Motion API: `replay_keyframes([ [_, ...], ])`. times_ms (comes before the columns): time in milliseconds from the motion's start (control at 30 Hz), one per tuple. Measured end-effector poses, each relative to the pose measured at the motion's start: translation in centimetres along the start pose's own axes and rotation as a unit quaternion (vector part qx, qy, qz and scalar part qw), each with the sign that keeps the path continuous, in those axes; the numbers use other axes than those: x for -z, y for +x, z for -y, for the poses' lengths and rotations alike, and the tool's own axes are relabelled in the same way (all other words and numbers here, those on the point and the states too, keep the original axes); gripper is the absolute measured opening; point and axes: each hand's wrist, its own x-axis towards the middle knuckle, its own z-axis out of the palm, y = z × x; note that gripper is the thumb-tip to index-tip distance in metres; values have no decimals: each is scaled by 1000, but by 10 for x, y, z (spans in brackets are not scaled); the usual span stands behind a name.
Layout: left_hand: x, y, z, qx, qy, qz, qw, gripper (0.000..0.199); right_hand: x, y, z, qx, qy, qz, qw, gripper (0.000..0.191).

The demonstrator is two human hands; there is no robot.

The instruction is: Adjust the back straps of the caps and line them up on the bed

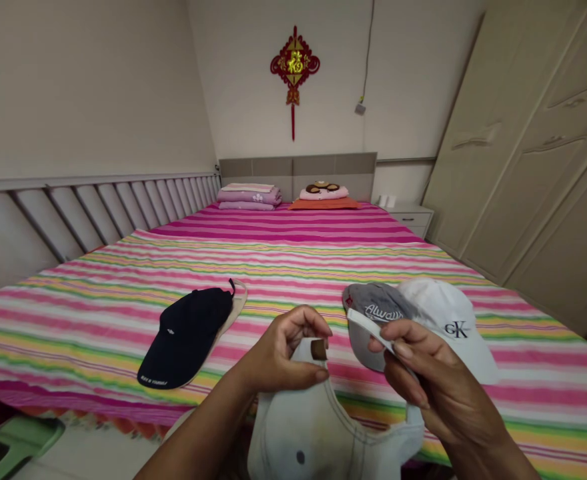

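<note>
Close to me is a pale baseball cap (303, 427), its back opening facing up and its strap undone. My left hand (293, 350) pinches one side of the opening, beside a brown metal-looking buckle (318, 350). Between the thumb and fingers of my right hand (423, 373) is the cap's loose strap (371, 327), its free end pointing left toward the buckle, apart from it. Behind my right hand lie a grey cap (368, 347) with white lettering and a white cap (443, 313) marked "CK". A dark navy cap (188, 337) rests to the left, over a beige one (241, 300).
The caps lie on a bed with a striped sheet (293, 267). Folded bedding (248, 197) and a pink pillow stack (323, 193) are by the headboard (333, 170). A railing (98, 207) runs along the left. A green stool (23, 440) stands at lower left, a wardrobe (518, 147) at right.
</note>
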Motion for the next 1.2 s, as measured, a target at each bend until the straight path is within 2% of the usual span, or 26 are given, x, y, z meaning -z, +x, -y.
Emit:
replay_keyframes([
  [133,-2,-5,-1,-57,136,-45,988,24,1,-2,-3,-26,-11,18,999,23],
  [233,0,-7,-2,-115,191,-49,974,25,-2,-3,-3,-42,-19,20,999,24],
  [300,3,-7,-5,-132,208,-61,967,25,-5,-2,-3,-44,-18,25,999,23],
  [467,7,-4,-22,-143,160,-109,971,21,-16,0,-2,-28,-3,38,999,25],
  [567,3,-3,-28,-126,131,-118,976,20,-23,1,-1,-25,0,61,998,24],
  [667,-2,-3,-25,-97,110,-116,982,19,-27,2,0,-38,1,74,996,21],
  [833,-7,-2,-15,-94,34,-134,986,20,-26,4,1,-52,-19,63,996,20],
  [933,-8,-1,-16,-101,65,-138,983,20,-24,4,1,-60,-32,62,996,20],
  [1200,-5,-1,-19,-173,204,-115,957,26,-24,3,2,-51,-71,47,995,23],
])
